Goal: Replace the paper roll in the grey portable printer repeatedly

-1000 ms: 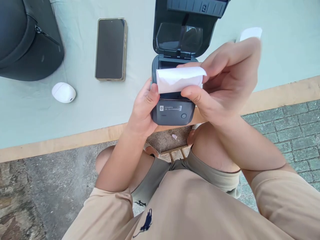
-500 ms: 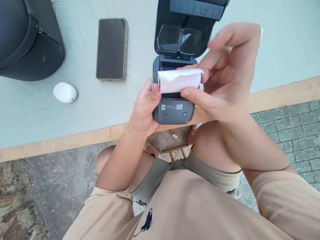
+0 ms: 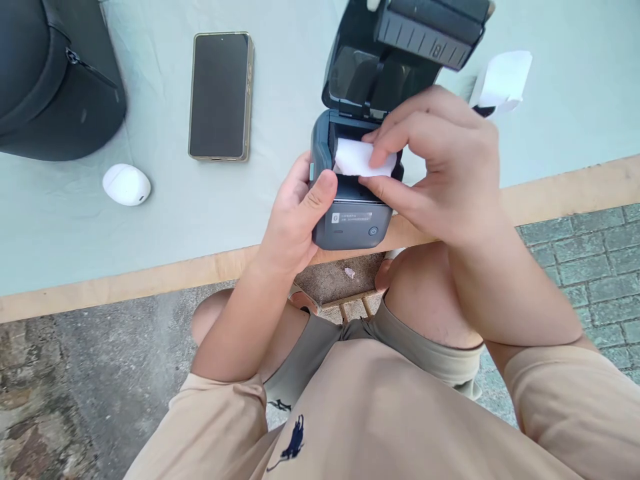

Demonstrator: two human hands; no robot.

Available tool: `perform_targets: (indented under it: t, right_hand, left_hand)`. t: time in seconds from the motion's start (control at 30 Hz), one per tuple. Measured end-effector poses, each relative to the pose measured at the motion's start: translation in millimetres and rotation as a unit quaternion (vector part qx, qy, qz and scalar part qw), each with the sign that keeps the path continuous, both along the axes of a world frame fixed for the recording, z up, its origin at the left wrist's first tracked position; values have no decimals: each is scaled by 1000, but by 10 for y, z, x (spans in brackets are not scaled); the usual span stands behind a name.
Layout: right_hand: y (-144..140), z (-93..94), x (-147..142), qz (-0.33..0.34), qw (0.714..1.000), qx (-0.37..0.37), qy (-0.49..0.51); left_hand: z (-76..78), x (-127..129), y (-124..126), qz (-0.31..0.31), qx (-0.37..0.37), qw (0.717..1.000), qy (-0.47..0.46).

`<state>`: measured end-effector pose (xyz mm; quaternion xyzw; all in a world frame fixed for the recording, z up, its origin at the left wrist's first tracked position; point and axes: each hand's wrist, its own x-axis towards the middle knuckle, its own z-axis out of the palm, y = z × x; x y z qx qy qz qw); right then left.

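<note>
A small dark-grey label printer (image 3: 353,230) is held near the table's front edge, its lid (image 3: 360,70) swung up and back. My left hand (image 3: 300,217) grips the printer's left side, with the thumb over the rim. A white paper roll (image 3: 353,157) lies at the printer's open compartment, its torn edge toward me. My right hand (image 3: 440,160) has its thumb and fingers closed around the right part of the roll. Its fingers hide the roll's right end, so how deep the roll sits there is hard to see.
On the table (image 3: 165,233) lie a phone (image 3: 220,97) and a white oval case (image 3: 127,185). A black zipped bag (image 3: 55,87) stands at the far left. A curled piece of white paper (image 3: 503,77) with a dark part beside it rests at the right.
My right hand has curled its raised fingers down onto the paper roll, which sits lower in the printer. The printer has turned slightly, and its lid has shifted right.
</note>
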<state>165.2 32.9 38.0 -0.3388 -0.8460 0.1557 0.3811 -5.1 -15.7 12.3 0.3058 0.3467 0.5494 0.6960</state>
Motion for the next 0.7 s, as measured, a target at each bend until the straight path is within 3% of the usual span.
perform_targets:
  t: [0.1,0.3,0.4,0.47,0.57,0.7]
  right_hand:
    - [8,-4,-6,12,1000,4,15]
    - [-54,-69,-32,88,992,92,23]
    - [-61,-85,-29,101,991,77,46]
    - [-45,-80,-13,73,993,53,79]
    - [-31,-66,15,28,998,6,52]
    - [-62,-59,45,30,998,-31,42]
  left_hand:
    - [9,-3,4,0,-3,1000,-3]
    - [-37,-54,17,5,28,999,-45]
    - [-69,-95,14,8,14,1000,-11]
    - [-86,-104,10,14,-2,1000,7]
    - [-101,-86,7,30,18,999,-6]
    - [-99,-51,3,35,25,999,-7]
